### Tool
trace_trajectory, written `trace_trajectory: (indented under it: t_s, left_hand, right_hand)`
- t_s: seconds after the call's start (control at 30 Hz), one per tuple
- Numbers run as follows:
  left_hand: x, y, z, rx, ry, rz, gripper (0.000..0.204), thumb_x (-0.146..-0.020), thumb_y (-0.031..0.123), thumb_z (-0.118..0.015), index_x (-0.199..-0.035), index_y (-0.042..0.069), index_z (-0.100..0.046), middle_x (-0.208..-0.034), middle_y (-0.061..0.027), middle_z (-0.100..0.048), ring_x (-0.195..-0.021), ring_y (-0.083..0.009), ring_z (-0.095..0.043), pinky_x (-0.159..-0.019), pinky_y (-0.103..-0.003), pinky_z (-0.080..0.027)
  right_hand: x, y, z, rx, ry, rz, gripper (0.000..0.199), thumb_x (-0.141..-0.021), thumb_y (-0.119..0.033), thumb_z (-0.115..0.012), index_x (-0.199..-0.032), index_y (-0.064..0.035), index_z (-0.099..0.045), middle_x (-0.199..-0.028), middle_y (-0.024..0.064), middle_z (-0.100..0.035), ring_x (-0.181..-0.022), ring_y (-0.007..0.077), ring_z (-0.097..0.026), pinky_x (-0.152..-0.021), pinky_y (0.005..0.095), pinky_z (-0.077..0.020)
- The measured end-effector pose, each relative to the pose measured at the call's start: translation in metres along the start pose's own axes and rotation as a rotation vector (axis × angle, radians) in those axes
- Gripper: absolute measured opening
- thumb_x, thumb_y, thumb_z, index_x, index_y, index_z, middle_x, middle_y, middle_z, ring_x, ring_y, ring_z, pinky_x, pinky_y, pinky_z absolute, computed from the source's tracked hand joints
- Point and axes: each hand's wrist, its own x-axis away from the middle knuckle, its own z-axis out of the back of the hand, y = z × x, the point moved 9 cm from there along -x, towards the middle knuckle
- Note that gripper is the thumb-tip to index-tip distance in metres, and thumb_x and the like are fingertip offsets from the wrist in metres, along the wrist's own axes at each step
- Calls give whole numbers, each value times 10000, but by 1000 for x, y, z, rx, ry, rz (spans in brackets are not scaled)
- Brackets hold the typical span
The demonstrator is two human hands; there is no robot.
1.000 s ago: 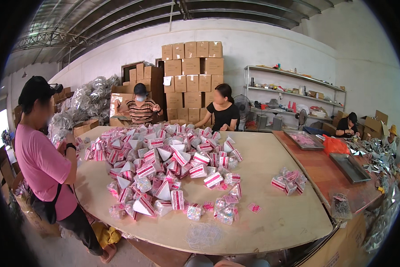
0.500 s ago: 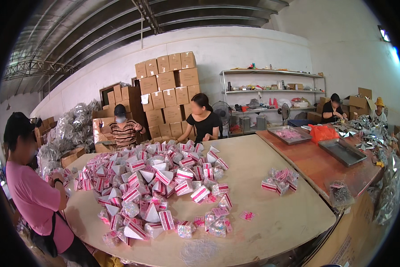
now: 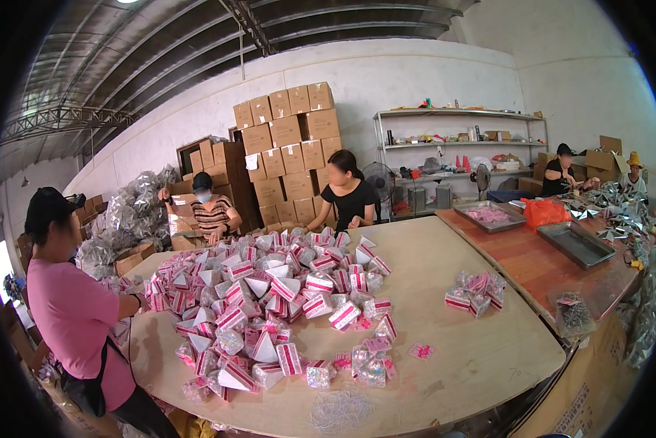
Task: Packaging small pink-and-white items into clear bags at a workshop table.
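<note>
Neither my left hand nor my right hand shows in the head view. On the pale table (image 3: 445,270) lies a big heap of wedge-shaped pieces (image 3: 288,358), white and glittery with bright pink stripes. A small tangle of clear thin strings (image 3: 341,413) rests by the near edge. Close to it are a pink printed card (image 3: 421,352) and a glittery piece (image 3: 319,375). Further right, a smaller cluster of similar pieces (image 3: 476,293) sits apart from the heap.
A person in pink (image 3: 72,306) stands at the left; two others sit beyond the heap. A reddish table (image 3: 503,237) on the right bears metal trays (image 3: 578,244) and a red bag (image 3: 546,215). Stacked cartons (image 3: 288,160) and a shelf (image 3: 459,146) stand behind.
The whole scene has shifted slightly right in the picture. The person in pink now reaches toward the heap. The striped-top person lowers one hand and raises the other.
</note>
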Motion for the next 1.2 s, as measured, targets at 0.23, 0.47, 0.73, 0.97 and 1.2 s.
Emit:
trace_trajectory:
  t_s: [0.23,0.47,0.73,0.97,1.2]
  left_hand:
    - [3,17,2,298,188,-120,218,-851,43,-432,-1037,45,-545,-850,-62,-620,-757,-165,-577,-678,-293,-474]
    - [3,-16,-12,256,140,2,174,-852,30,-410,-967,37,-541,-744,-61,-610,-628,-124,-555,-572,-259,-450]
    - [-5,2,9,68,275,-104,272,-818,97,-475,-1083,79,-537,-829,-91,-616,-774,-177,-588,-670,-307,-482]
    - [12,37,46,453,315,88,148,-914,100,-453,-1006,26,-542,-845,-60,-599,-760,-140,-579,-693,-255,-465]
    - [25,86,70,509,445,21,162,-943,90,-416,-929,12,-557,-824,-34,-593,-696,-108,-553,-640,-238,-457]
  right_hand:
    - [6,26,7,-2,145,-189,104,-712,-141,-560,-721,-38,-549,-735,147,-561,-716,327,-557,-631,412,-456]
    - [9,5,1,182,0,-103,124,-715,-163,-569,-764,-50,-556,-735,121,-536,-722,294,-555,-630,390,-449]
    - [9,-1,28,206,303,-142,115,-719,-140,-577,-799,-63,-547,-792,122,-548,-745,286,-553,-660,385,-449]
    - [-20,7,62,-116,225,-161,242,-762,-109,-631,-988,-30,-592,-859,129,-616,-788,293,-608,-687,335,-484]
    - [-21,-20,69,-175,275,-69,277,-764,-121,-622,-1016,-24,-561,-893,142,-594,-825,327,-577,-720,389,-459]
